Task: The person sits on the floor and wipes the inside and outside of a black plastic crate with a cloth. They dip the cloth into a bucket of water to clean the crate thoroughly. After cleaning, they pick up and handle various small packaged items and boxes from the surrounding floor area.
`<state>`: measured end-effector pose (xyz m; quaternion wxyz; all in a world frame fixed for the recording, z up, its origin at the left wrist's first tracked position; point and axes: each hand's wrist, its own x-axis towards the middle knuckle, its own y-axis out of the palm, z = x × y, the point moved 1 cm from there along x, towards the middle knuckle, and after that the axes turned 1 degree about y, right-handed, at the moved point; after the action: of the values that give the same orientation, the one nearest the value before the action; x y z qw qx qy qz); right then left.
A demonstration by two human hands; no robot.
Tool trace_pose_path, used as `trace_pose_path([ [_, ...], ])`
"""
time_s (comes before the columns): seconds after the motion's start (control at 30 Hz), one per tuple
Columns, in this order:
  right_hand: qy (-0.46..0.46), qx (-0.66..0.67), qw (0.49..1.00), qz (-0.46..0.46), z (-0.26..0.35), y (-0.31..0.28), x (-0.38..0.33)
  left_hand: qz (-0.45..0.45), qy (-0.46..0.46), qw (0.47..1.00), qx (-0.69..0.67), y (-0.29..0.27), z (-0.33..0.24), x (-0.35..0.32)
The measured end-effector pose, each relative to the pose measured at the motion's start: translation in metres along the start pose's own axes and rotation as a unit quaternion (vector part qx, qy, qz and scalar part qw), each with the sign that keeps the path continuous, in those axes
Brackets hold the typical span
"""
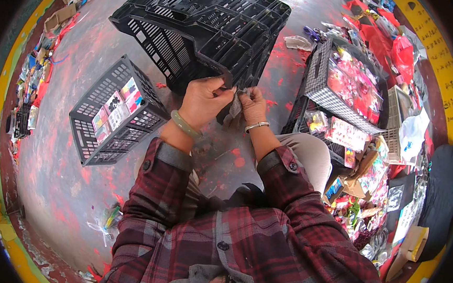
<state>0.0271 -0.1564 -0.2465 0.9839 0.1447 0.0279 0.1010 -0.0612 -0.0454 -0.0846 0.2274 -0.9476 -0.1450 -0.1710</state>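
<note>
Both my hands meet in front of the large black plastic crate [229, 28], which lies upturned on the floor. My left hand [202, 102], with a pale green bangle at its wrist, is closed in a pinch. My right hand [253, 106], wearing a silver bracelet, has its fingers pressed together. A small clear plastic bag [235, 108] hangs between the two, gripped at its upper edge. Whatever is inside it is too small to tell. To the left, a smaller grey-black crate [118, 147] holds several flat packs [117, 107] with coloured and black shapes.
On the right, a black-and-white woven basket [339, 104] is filled with pink and red packets [354, 79]. Beside it are a cream basket [393, 124] and a heap of mixed packaged goods [360, 214]. Red scraps dot the grey floor [66, 183]. Goods line the left wall [34, 75].
</note>
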Motion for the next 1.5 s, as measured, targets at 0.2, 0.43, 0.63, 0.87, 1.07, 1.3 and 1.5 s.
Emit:
trace_pose_path([
  [0.2, 0.014, -0.042, 0.998, -0.032, 0.023, 0.012, -0.009, -0.008, 0.014, 0.999, 0.037, -0.001, -0.004, -0.001],
  [0.43, 0.156, -0.063, 0.982, -0.081, -0.007, -0.018, 0.001, -0.023, 0.027, 0.999, 0.038, 0.005, 0.001, 0.001],
  [0.63, 0.186, 0.152, 0.968, -0.071, 0.039, -0.019, 0.007, -0.017, 0.041, 0.996, 0.082, -0.002, -0.004, 0.000],
  [0.87, 0.096, -0.054, 0.991, -0.080, 0.020, -0.017, 0.055, -0.027, 0.043, 0.998, 0.042, 0.002, -0.010, 0.003],
  [1.07, 0.069, -0.225, 0.965, -0.111, 0.031, -0.009, 0.047, -0.038, 0.045, 0.997, 0.042, 0.003, -0.010, 0.001],
  [1.3, 0.137, -0.219, 0.961, -0.095, 0.043, -0.008, 0.055, -0.039, 0.040, 0.998, 0.036, 0.005, 0.008, 0.001],
  [1.5, 0.066, -0.334, 0.932, -0.120, 0.033, -0.010, 0.070, -0.048, 0.044, 0.996, 0.055, 0.009, -0.008, 0.004],
])
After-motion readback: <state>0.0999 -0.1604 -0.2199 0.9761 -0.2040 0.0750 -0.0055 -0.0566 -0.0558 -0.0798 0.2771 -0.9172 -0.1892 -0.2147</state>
